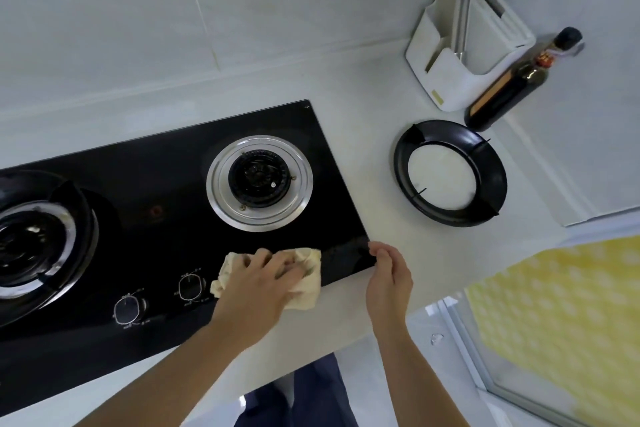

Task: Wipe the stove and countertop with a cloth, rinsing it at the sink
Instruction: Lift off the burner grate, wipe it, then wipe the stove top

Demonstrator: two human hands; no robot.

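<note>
The single head view looks steeply down from close above the stove (156,191), facing the wall behind it, with countertop (374,156) to its right.

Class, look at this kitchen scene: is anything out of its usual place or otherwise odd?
Yes. The black pan support ring lies on the countertop right of the stove, leaving the right burner bare, while the left burner keeps its ring. Nothing looks spilled or damaged.
</note>
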